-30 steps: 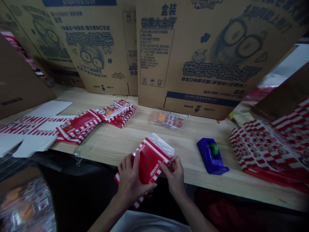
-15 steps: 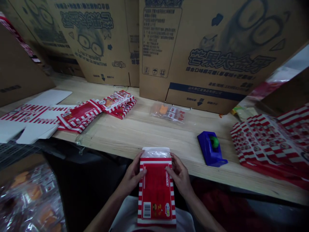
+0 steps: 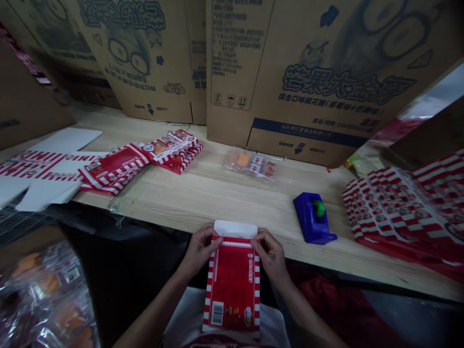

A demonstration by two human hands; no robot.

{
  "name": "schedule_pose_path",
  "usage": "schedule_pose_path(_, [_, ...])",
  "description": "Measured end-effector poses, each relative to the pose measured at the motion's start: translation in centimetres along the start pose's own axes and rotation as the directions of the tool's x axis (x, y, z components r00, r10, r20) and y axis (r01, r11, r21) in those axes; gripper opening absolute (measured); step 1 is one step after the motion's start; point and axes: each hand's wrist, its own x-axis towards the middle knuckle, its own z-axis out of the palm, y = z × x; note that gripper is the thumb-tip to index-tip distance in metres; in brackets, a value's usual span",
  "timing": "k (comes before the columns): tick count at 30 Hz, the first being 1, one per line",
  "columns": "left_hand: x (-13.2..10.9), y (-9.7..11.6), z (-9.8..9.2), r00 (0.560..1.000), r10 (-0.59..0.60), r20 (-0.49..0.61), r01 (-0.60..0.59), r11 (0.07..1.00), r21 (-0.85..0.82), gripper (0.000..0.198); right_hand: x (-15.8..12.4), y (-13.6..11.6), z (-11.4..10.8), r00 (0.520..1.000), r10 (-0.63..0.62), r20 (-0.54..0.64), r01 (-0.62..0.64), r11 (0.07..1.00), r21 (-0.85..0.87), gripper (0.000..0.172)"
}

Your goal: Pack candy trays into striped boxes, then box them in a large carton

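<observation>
Red box (image 3: 232, 280) btwn L hand (image 3: 199, 247), R hand (image 3: 271, 251), print blurred; big carton (image 3: 290, 108) cropped

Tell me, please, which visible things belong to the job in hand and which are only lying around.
Likely belonging:
striped red box, held by left grip and right grip
similar striped boxes, stacked further left
clear packets, lower left

Probably just around, as neither is being touched:
blue tape dispenser
cardboard cartons, standing behind

Carton (image 3: 234, 278): red, striped red-and-white along both sides, barcode (image 3: 217, 313) at lower left
Flap (image 3: 235, 228): white, extending from far end
Far corners: held by left hand (image 3: 200, 249), right hand (image 3: 272, 255)
</observation>
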Motion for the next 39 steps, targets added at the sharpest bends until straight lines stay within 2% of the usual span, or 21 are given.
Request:
schedule_pose_path(2, [0.1,-0.2,0.1,0.999,-0.025,-0.049,0.023,0.999,-0.046,0.024,0.2,-0.2,0.2,0.998,0.049,-0.042,-0.047,0.998,0.047,0.011])
schedule_pose_path(4, [0.0,-0.5,0.3,0.992,-0.072,-0.104,0.059,0.99,-0.129,0.021,0.3,-0.5,0.4,0.995,0.079,-0.063,-0.074,0.995,0.071,0.019])
schedule_pose_path(7, [-0.2,-0.6,0.0,0.985,-0.11,-0.136,0.082,0.977,-0.197,0.034,0.5,-0.9,0.3,0.999,-0.001,0.044,0.0,1.0,0.022,0.019])
schedule_pose_path(9, [-0.1,-0.3,-0.4,0.993,-0.091,-0.07,0.081,0.988,-0.132,0.039,0.6,-1.2,0.1,0.99,-0.059,0.126,0.057,0.998,0.015,0.015])
schedule_pose_path(10, [0.0,0.0,-0.7,0.997,-0.071,-0.022,0.069,0.995,-0.073,0.033,0.7,-1.3,-0.1,0.987,-0.07,0.146,0.067,0.997,0.023,0.015])
schedule_pose_path(12, [0.3,0.5,-1.1,0.998,-0.027,0.056,0.024,0.998,0.052,0.018,0.9,-1.5,-0.3,0.986,-0.05,0.159,0.047,0.999,0.026,0.018])
schedule_pose_path(16, [0.9,1.1,-1.1,0.995,-0.008,0.096,-0.007,0.988,0.157,0.027,1.4,-1.4,-0.6,0.98,0.031,0.197,-0.031,1.0,-0.005,0.017])
schedule_pose_path(22, [1.8,2.1,-0.7,0.988,-0.141,0.071,0.132,0.985,0.114,0.02,2.7,-1.9,-1.4,0.966,0.133,0.222,-0.109,0.987,-0.117,0.016])
schedule_pose_path(27, [3.2,3.0,-0.9,0.944,-0.313,0.103,0.32,0.946,-0.059,0.025,4.0,-2.8,-1.9,0.942,0.189,0.276,-0.167,0.981,-0.099,0.018])
schedule_pose_path(30, [3.9,3.1,-1.0,0.925,-0.35,0.149,0.363,0.929,-0.076,0.026,4.3,-2.9,-2.0,0.935,0.191,0.299,-0.179,0.982,-0.067,0.019])
schedule_pose_path(34, [4.0,3.3,-1.2,0.917,-0.319,0.242,0.344,0.936,-0.072,0.023,3.9,-3.1,-2.2,0.936,0.155,0.316,-0.136,0.987,-0.082,0.019])
schedule_pose_path(39, [3.9,3.7,-1.4,0.936,-0.203,0.288,0.196,0.979,0.052,0.019,3.2,-3.9,-2.4,0.942,0.07,0.329,-0.034,0.993,-0.115,0.021])
